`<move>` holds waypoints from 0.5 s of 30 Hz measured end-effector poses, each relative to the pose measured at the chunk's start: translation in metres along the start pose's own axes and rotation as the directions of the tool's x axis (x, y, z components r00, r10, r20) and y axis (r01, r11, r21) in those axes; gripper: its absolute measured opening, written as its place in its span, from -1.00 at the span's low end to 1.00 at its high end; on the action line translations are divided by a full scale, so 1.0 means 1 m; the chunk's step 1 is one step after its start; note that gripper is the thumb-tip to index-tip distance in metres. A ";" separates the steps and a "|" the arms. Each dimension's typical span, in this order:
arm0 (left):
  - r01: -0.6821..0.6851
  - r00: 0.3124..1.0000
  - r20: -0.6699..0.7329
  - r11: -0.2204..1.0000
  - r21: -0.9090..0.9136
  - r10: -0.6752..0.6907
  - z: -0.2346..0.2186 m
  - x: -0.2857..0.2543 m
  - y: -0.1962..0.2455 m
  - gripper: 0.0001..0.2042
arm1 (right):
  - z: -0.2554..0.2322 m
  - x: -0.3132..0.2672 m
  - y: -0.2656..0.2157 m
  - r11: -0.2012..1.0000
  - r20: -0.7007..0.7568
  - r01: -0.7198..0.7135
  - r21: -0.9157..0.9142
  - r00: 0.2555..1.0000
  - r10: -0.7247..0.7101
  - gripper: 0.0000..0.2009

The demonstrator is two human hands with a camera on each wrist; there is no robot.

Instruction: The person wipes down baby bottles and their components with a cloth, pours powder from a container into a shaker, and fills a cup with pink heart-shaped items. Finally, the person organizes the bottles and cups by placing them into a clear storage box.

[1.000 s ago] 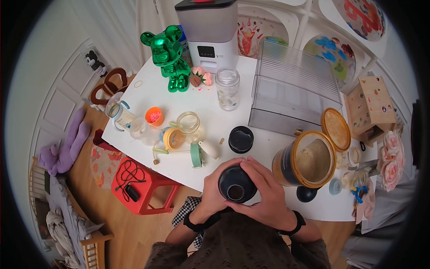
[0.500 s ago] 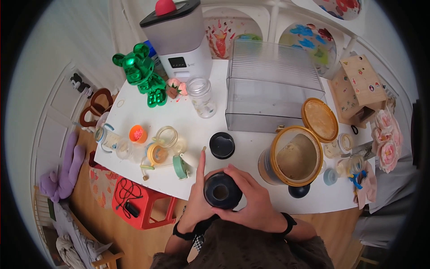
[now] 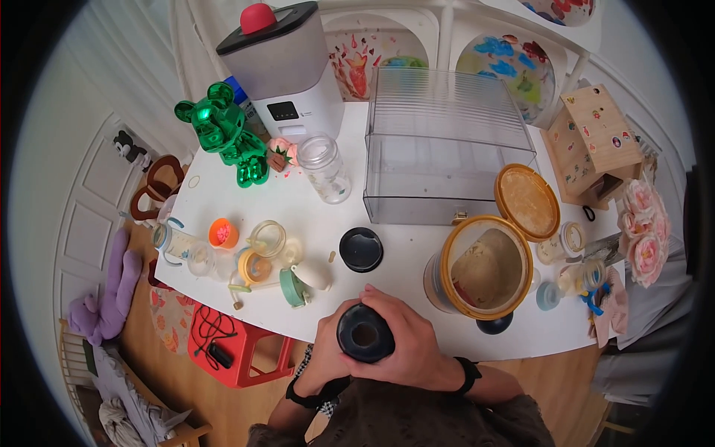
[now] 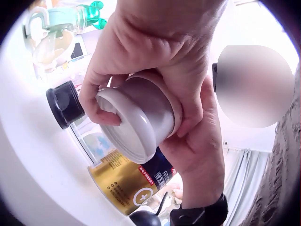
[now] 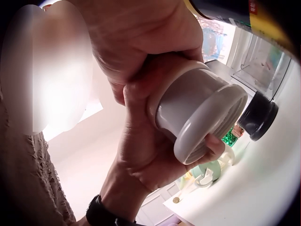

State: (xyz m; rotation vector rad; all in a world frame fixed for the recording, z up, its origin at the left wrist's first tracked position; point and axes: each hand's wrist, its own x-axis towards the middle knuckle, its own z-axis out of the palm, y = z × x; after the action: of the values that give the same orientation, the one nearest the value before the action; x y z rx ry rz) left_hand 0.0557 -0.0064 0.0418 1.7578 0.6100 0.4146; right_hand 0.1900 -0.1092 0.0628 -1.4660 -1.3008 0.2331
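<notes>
Both my hands grip a rounded container at the near table edge. Its top is black with a round opening, facing up in the head view. Lower down it is pale grey, ending in a wide white rim. My left hand holds the left side, and one of its fingertips curls onto that rim. On the opposite side my right hand wraps round the body, its fingers partly hidden. Just beyond the hands lies a round black lid. An open gold-rimmed tin of powder stands to the right.
A clear bottle and a white dispenser stand at the back, beside a shiny green bear figure. A transparent box sits behind the tin. Several bottle parts, including a green-collared piece, lie on the left. A red stool stands below.
My left index finger, stretched out half a second ago, has folded back against the container. The right hand has closed further over its side. The head view has shifted, moving the scene leftward.
</notes>
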 end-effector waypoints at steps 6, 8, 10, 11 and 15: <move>0.160 0.896 0.443 0.945 -0.286 -0.017 -0.016 0.004 -0.026 -0.33 | -0.018 0.001 0.002 0.959 0.243 -0.190 0.209 0.960 0.137 -0.26; 0.218 0.851 0.516 0.959 -0.183 -0.095 -0.021 0.010 -0.008 -0.32 | -0.027 0.000 0.005 0.954 0.395 -0.246 0.172 0.904 0.162 -0.22; 0.242 0.818 0.544 0.970 -0.036 -0.185 -0.021 0.015 -0.005 -0.29 | -0.035 0.004 0.010 0.961 0.431 -0.236 0.141 0.889 0.155 -0.21; 0.239 0.818 0.545 0.970 -0.036 -0.182 -0.018 0.013 -0.001 -0.29 | -0.038 0.007 0.011 0.969 0.465 -0.222 0.112 0.873 0.146 -0.19; 0.245 0.934 0.209 0.945 0.216 -0.290 -0.013 0.007 0.013 -0.09 | -0.033 -0.002 0.003 0.854 0.324 -0.441 0.276 0.879 0.349 -0.18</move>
State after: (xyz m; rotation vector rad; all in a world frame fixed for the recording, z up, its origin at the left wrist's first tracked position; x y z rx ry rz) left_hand 0.0563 0.0053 0.0572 1.8342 0.7223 -0.0476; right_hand 0.2152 -0.1291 0.0714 -1.4171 -1.0734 0.9158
